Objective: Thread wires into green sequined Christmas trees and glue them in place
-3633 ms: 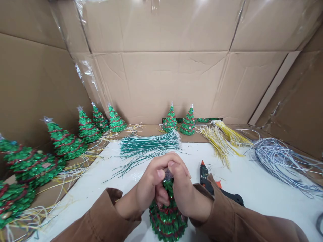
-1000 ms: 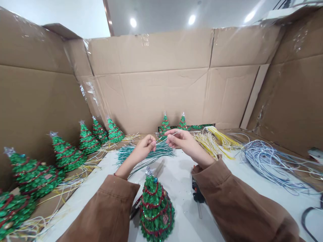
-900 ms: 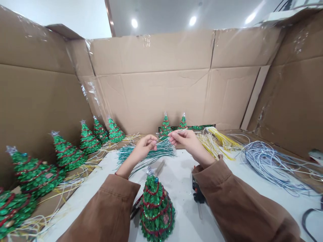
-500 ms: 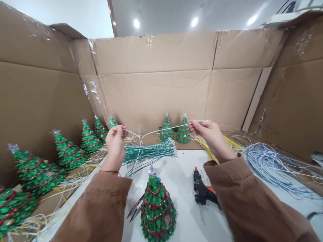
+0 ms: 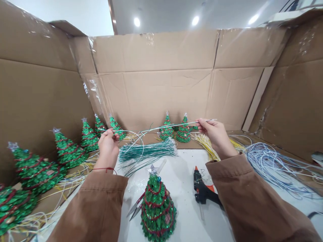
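Note:
Thin white and green wires (image 5: pixel 165 127) stretch between my two raised hands, with a loose loop hanging near the left one. My left hand (image 5: pixel 108 146) pinches their left end between thumb and fingers. At the other end my right hand (image 5: pixel 214 134) pinches them too, and short tips stick out past its fingers. Below and between the hands, a small green Christmas tree (image 5: pixel 158 210) with red garland and a silver star stands upright on the white table. A bundle of green wires with white tips (image 5: pixel 148 150) lies behind it.
Scissors (image 5: pixel 136 207) lie left of the tree, and a black glue gun (image 5: pixel 203 190) lies to its right. More decorated trees (image 5: pixel 37 171) line the left side. A blue-white wire tangle (image 5: pixel 267 164) and yellow wires (image 5: pixel 208 146) lie right. Cardboard walls (image 5: pixel 156 94) surround the table.
My hands have moved farther apart, the left one leftward and the right one slightly rightward. The wires' hanging part has been drawn up into a loop between them.

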`<state>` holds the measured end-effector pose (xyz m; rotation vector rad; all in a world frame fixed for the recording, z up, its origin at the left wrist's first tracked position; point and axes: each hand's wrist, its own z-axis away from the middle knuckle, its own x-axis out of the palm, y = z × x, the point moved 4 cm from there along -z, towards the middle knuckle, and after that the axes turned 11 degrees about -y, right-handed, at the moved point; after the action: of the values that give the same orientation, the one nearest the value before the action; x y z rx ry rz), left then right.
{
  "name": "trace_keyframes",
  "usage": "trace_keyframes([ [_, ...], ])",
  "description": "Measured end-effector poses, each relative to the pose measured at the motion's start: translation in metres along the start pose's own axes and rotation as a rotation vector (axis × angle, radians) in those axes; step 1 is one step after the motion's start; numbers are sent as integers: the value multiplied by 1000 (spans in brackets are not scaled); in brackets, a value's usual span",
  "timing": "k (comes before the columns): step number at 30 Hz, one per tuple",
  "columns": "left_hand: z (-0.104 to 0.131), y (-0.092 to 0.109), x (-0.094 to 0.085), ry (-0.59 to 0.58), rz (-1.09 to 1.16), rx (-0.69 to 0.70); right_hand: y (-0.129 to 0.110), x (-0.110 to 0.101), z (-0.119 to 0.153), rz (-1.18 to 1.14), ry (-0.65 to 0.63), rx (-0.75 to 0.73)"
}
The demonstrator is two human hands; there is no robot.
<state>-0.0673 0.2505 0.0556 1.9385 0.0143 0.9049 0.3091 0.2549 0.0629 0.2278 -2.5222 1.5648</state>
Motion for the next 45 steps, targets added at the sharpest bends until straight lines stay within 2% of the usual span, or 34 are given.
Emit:
trace_keyframes([
  [7,-1,15,0,6,52,73,-2,-3,0,-16,28,14],
  [15,-5,10,-5,25,80,81,6,-2,-1,-32,35,37],
  [21,1,3,7,-48,53,122,8,-3,-4,-32,33,-11],
  [24,12,-6,23,-173,3,113,11,12,-1,-19,-55,11],
  [29,35,-25,47,-430,-120,-25,22,51,15,135,-428,168],
  [31,37,-27,49,-469,-159,-42,22,56,17,158,-471,190],
  [34,28,-22,41,-428,-167,29,16,44,12,122,-302,111],
  [38,10,-7,22,-247,-131,232,10,21,6,-45,24,-25],
  [39,7,-3,18,-205,-129,286,10,19,5,-74,57,-39],
  [42,4,5,13,-132,-117,409,13,19,4,-88,45,-36],
  [45,5,5,15,-165,-108,399,11,22,4,-48,21,-46],
])
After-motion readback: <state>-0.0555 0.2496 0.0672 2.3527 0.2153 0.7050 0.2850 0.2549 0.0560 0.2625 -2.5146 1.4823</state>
